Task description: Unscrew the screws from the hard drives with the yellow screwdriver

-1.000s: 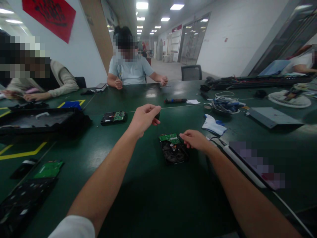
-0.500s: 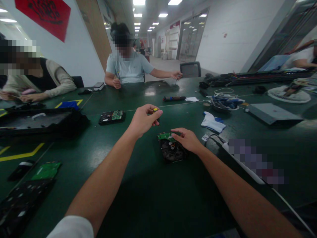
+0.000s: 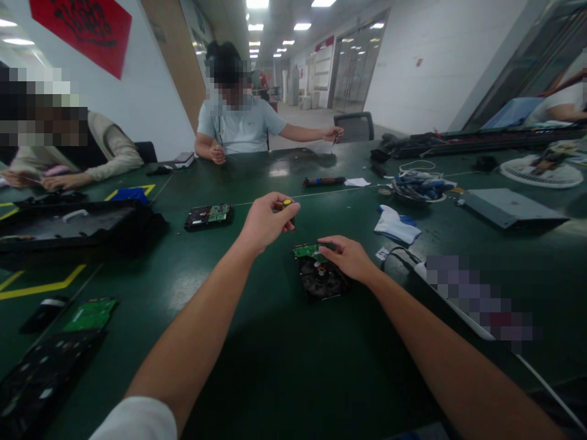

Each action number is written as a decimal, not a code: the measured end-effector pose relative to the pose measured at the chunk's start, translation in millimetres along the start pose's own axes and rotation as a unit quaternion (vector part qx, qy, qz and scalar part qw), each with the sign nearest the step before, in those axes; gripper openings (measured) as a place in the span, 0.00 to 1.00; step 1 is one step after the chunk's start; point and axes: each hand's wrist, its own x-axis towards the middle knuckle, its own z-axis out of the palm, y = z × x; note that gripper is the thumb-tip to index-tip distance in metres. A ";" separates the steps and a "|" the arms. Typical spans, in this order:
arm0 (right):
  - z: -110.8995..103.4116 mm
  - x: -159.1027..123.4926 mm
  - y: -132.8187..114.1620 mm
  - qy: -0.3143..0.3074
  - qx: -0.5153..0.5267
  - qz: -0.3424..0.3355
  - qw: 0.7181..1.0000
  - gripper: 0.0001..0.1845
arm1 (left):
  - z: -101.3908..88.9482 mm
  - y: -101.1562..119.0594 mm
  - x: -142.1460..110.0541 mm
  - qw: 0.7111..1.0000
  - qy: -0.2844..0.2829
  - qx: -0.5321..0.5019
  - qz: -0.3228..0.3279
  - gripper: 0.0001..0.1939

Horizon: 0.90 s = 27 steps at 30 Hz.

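Note:
A hard drive (image 3: 323, 282) lies on the green table in front of me, its green circuit board (image 3: 305, 251) at the far end. Above and left of it, my left hand (image 3: 270, 221) is closed around a small screwdriver (image 3: 287, 202); its yellow cap shows between thumb and forefinger, while the rest is mostly hidden by the fingers. My right hand (image 3: 346, 256) reaches over the drive's right side. Thumb and forefinger are a little apart at the circuit board, with nothing visible between them; whether they touch it I cannot tell.
Another hard drive (image 3: 208, 216) lies farther left, and a drive with its board (image 3: 50, 366) is at near left beside a black tray (image 3: 68, 223). To the right are a white glove (image 3: 397, 225), a power strip (image 3: 458, 305) and a metal box (image 3: 511, 206). A co-worker (image 3: 238, 128) sits opposite.
My right hand has moved left over the drive's board and its fingers have parted. The left hand has tilted the screwdriver, so its yellow cap shows. The co-worker opposite has stretched an arm sideways.

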 end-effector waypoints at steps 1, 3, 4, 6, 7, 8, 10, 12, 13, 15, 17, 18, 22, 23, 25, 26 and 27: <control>0.1 0.0 -0.2 0.000 0.002 -0.001 1.000 0.20 | -0.1 -0.6 0.2 1.000 0.000 0.001 0.001 0.02; 0.5 0.0 0.2 0.001 0.004 -0.003 1.000 0.20 | -0.4 -2.0 0.8 1.000 0.000 0.003 0.004 0.02; 0.7 0.0 0.7 0.001 0.004 -0.004 1.000 0.20 | -0.4 -2.7 1.2 1.000 0.000 0.004 0.005 0.02; 1.3 0.1 1.7 0.002 0.002 -0.005 1.000 0.19 | -0.5 -3.7 1.6 1.000 0.002 0.006 0.006 0.03; 1.4 0.1 2.2 0.003 0.002 -0.005 1.000 0.19 | -0.5 -3.9 1.7 1.000 0.003 0.007 0.006 0.03; 1.5 0.1 2.5 0.004 0.001 -0.005 1.000 0.20 | -0.5 -3.9 1.7 1.000 0.003 0.008 0.006 0.03; 1.4 0.0 2.5 0.004 -0.001 -0.007 1.000 0.20 | -0.9 -3.6 1.4 1.000 0.002 0.009 0.006 0.03; 0.9 -0.1 1.7 0.001 -0.002 -0.007 1.000 0.20 | -2.0 -3.4 1.1 1.000 -0.008 0.011 0.011 0.03; 0.6 -0.2 1.2 0.000 -0.003 -0.007 1.000 0.19 | -2.9 -3.4 1.0 1.000 -0.016 0.013 0.016 0.03; 0.1 -0.3 0.0 -0.002 -0.004 -0.004 1.000 0.19 | -5.1 -3.4 1.0 0.999 -0.039 0.022 0.029 0.03; -0.2 -0.4 -1.0 0.000 -0.004 -0.002 1.000 0.20 | -7.5 -3.3 1.0 0.997 -0.057 0.032 0.039 0.02; -0.3 -0.4 -1.3 0.001 -0.003 -0.001 1.000 0.20 | -8.6 -3.1 1.0 0.997 -0.060 0.036 0.041 0.02; -1.0 -0.6 -2.1 -0.002 -0.005 -0.001 1.000 0.20 | -11.6 -1.8 0.8 0.995 -0.074 0.050 0.047 0.01; -1.1 -0.7 -2.2 -0.003 -0.006 0.001 1.000 0.20 | -11.9 -1.5 0.7 0.994 -0.078 0.054 0.050 0.01; -1.0 -0.9 -2.4 -0.001 -0.003 0.005 1.000 0.20 | -12.0 -1.0 0.4 0.993 -0.079 0.066 0.059 0.02; -0.9 -1.0 -2.4 0.000 -0.001 0.005 1.000 0.20 | -11.9 -0.8 0.3 0.992 -0.078 0.074 0.064 0.02; -0.6 -1.0 -2.2 0.001 0.001 0.004 1.000 0.20 | -11.5 -0.7 0.2 0.991 -0.077 0.083 0.069 0.03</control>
